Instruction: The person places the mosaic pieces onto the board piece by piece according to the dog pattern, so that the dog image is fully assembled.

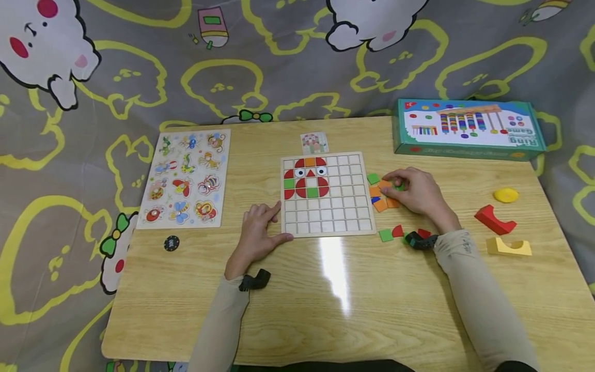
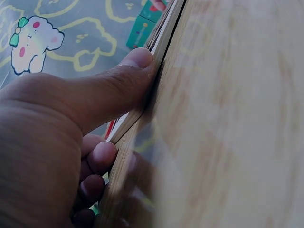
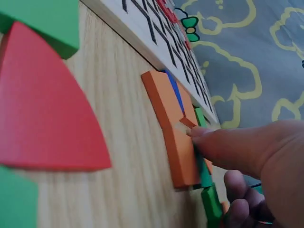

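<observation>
A wooden grid board (image 1: 328, 236) lies mid-table, with red, green and orange tiles and two eye tiles forming a figure at its upper left. My left hand (image 1: 256, 233) rests at its near left corner. The left thumb (image 2: 137, 59) presses the front edge, while the forefinger touches the left side. Right of the board, my right hand (image 1: 415, 192) reaches into a pile of tiles. Its thumb (image 3: 206, 137) and forefinger pinch an orange tile (image 1: 384, 184), partly hidden by the fingers. A blue tile (image 3: 175, 92) and several orange and green tiles lie around them.
A picture card (image 1: 314, 142) lies behind the board. An insect puzzle (image 1: 225, 175) and a black chip (image 1: 171, 243) are at left. At right are a game box (image 1: 469, 151), a yellow disc (image 1: 505, 195), and red (image 1: 495, 221) and yellow (image 1: 509, 248) arch blocks.
</observation>
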`<state>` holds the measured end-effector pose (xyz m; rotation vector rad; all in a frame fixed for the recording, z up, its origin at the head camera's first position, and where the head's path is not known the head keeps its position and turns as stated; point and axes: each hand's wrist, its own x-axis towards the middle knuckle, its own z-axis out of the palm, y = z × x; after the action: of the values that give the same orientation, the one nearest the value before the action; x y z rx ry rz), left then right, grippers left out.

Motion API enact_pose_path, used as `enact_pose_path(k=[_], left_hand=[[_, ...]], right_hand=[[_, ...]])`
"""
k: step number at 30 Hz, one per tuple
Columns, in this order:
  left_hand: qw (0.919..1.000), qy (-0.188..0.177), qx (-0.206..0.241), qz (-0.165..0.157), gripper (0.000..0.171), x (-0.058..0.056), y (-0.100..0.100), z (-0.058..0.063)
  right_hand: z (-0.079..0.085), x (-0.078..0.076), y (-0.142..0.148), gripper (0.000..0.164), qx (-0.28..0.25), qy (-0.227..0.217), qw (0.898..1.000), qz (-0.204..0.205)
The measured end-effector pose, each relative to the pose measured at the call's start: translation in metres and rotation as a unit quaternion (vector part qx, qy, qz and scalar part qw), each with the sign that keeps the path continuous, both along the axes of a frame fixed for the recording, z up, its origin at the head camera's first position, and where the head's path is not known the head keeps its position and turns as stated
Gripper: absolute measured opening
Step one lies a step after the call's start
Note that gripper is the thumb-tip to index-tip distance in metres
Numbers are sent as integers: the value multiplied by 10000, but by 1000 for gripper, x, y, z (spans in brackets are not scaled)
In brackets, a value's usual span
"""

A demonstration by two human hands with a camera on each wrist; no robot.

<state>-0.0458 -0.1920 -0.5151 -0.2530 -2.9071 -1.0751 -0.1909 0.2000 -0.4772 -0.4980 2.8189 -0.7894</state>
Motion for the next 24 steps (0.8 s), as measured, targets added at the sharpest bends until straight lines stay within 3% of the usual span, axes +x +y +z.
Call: enact_pose_path(k=[5, 10, 15, 24], left_hand=[[10000, 42, -24, 12, 91, 0, -2, 2], [9999, 106, 35, 50, 90, 1, -3, 2], [10000, 56, 26, 19, 90, 0, -1, 1], [10000, 45, -24, -6, 91, 0, 1, 0]], right_hand=[[10, 2, 0, 37, 116, 30, 9999, 115], [10, -10, -12, 39, -13, 203, 9995, 255], [8, -22, -22, 34, 12, -130, 9987, 489], [8, -20, -16, 25, 53, -326, 9993, 169]])
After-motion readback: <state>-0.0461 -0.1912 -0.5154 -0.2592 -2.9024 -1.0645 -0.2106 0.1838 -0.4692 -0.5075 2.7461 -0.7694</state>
